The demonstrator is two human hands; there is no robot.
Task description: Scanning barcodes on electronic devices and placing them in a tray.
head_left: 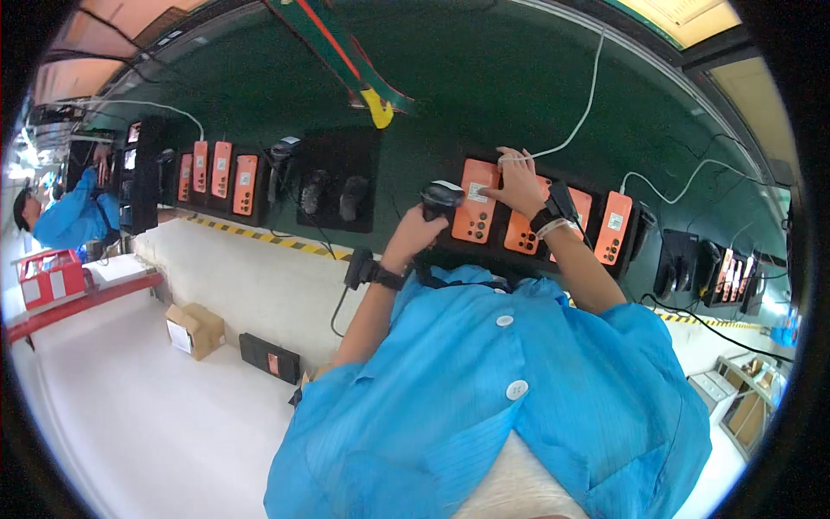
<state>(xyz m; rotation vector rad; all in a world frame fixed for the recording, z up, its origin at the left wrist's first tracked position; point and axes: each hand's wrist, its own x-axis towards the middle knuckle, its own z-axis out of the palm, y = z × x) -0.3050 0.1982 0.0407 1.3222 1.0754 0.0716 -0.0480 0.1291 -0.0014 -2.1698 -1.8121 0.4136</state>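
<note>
Left of an orange phone (474, 216), a scanner (443, 195) is clasped by the left hand (415, 235); whether the white cable (584, 118) is pinched by the right hand (521, 189) cannot be told.

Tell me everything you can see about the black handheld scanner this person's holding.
The black handheld scanner looks like hard plastic, with a bulky, rounded head and a whitish patch on top. The left hand wraps around its handle, which is mostly hidden. In the picture, its head sits just left of an orange phone; whether they touch is unclear.
</note>
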